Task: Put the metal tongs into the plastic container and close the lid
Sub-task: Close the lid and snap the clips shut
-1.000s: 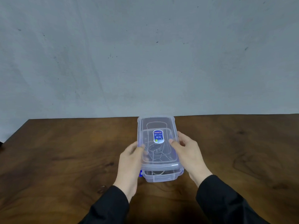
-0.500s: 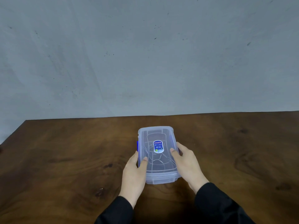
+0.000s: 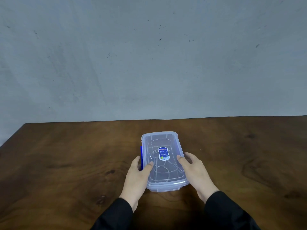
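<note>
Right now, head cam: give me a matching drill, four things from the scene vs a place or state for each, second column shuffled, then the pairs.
Things
1. metal tongs
2. lid
3. blue latch
4. label

Place or state
A. stuck on the middle of the lid's top
B. inside the plastic container, seen through clear plastic
C. on the container's left side, by the left hand
D. lying on the container, a thumb pressing on each long edge

The right hand holds the opposite side.

Pairs: 1-B, 2-D, 3-C, 4-A
</note>
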The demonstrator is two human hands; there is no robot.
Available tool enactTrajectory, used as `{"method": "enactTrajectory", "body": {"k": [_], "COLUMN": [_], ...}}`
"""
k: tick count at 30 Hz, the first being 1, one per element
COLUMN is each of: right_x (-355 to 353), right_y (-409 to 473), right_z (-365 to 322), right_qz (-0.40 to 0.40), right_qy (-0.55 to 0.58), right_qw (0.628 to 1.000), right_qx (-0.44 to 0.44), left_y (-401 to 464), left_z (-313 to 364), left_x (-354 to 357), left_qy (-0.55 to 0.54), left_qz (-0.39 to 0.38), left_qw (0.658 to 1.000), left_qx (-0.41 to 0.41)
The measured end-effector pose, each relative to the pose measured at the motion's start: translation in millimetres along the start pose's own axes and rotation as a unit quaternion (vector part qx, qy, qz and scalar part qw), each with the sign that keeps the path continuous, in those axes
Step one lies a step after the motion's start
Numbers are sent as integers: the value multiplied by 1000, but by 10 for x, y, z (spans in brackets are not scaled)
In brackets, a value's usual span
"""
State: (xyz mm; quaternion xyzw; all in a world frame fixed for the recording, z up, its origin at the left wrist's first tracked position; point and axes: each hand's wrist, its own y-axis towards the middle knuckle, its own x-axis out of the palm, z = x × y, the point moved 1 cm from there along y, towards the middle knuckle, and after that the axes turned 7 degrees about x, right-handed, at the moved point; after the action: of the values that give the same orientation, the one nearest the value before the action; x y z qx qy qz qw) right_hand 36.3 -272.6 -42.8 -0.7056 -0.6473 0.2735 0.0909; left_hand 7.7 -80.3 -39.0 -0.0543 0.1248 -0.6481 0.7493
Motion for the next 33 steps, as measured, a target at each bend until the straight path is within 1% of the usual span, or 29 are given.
{"method": "enactTrajectory", "body": {"k": [2,5,8,11,14,16,19,29,33], "right_x": [-21,-59,-41,29,106,129,150,252,278], "right_y": [15,26,18,-18,-86,-85,-31,277,348], "right_z": [-10,-18,-11,47,97,114,93,-77,-109], "right_qz": [-9,6,23,25,-2,-1,-1,19,34], "right_qy": [10,29,20,-11,10,11,16,-24,-34], "right_qw": [1000,999,998,997,995,994,993,995,994], "right_qx": [6,-29,-54,-75,-103,-111,-116,-100,-100], "left_y": [36,101,123,83,35,36,97,429,499], "left_z": [27,54,35,-1,-28,-35,-27,122,127], "left_x": [-16,-45,-42,15,77,88,88,121,142], "left_qy": [10,33,22,8,-17,-27,-28,38,48], "left_qz": [0,25,34,16,-14,-23,-21,-28,-33], "left_qw": [1000,998,999,999,998,997,998,997,996], "left_qx": [6,37,33,45,57,62,59,68,65]}}
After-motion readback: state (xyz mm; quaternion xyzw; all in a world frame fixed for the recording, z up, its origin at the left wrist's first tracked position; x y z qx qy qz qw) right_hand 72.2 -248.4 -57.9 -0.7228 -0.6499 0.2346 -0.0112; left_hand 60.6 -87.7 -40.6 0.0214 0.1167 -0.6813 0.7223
